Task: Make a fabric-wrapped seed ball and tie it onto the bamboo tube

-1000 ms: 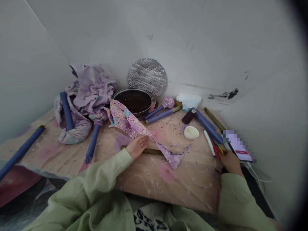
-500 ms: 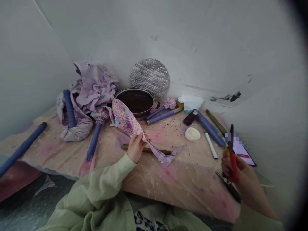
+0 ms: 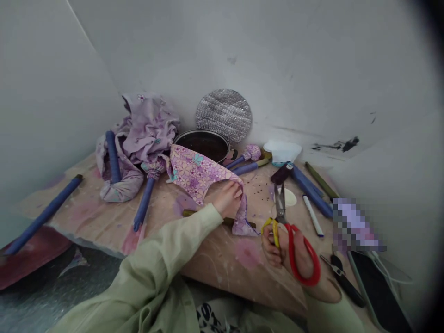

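Across the paint-spattered beige sheet (image 3: 243,259), a lilac floral cotton strip (image 3: 197,173) runs rightward to the left hand (image 3: 227,200) pinching it, its hanging end near the right hand (image 3: 277,252), clamped on red-and-yellow-handled steel scissors (image 3: 280,203).

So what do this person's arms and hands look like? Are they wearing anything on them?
Both arms are covered by loose, pale green sleeves: the left sleeve and the right sleeve. The left hand and right hand are bare, without gloves.
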`<action>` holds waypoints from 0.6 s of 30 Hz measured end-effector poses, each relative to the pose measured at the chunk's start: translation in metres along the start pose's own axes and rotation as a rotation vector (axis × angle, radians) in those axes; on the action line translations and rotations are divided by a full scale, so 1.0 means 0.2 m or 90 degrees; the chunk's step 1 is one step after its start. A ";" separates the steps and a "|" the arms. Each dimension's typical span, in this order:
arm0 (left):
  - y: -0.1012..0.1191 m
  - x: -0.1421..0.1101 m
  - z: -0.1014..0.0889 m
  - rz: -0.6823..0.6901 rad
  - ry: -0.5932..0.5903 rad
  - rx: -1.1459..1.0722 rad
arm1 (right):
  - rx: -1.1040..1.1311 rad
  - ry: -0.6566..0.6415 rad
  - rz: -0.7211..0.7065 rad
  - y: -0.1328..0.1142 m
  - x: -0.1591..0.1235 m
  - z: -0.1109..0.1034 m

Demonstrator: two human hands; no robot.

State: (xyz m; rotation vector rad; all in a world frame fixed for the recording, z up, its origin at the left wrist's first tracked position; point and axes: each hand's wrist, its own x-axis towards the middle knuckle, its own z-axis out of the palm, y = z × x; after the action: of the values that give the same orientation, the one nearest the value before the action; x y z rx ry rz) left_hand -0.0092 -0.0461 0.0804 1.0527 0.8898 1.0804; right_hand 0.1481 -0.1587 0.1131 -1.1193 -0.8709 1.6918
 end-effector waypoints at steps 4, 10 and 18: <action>-0.09 0.09 0.01 -0.017 -0.112 0.155 | 0.087 -0.085 0.155 0.10 -0.01 0.01; 0.06 0.02 -0.26 0.042 -0.167 0.428 | 0.176 -0.129 0.199 0.18 -0.02 0.00; 0.28 0.31 -0.48 0.159 -0.090 0.754 | 0.216 -0.183 0.289 0.23 0.01 0.07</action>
State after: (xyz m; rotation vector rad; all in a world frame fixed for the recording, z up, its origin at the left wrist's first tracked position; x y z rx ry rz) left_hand -0.0973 0.0422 0.1037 2.2240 1.3335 0.5899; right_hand 0.1217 -0.1734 0.0764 -0.8941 -0.4849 2.3171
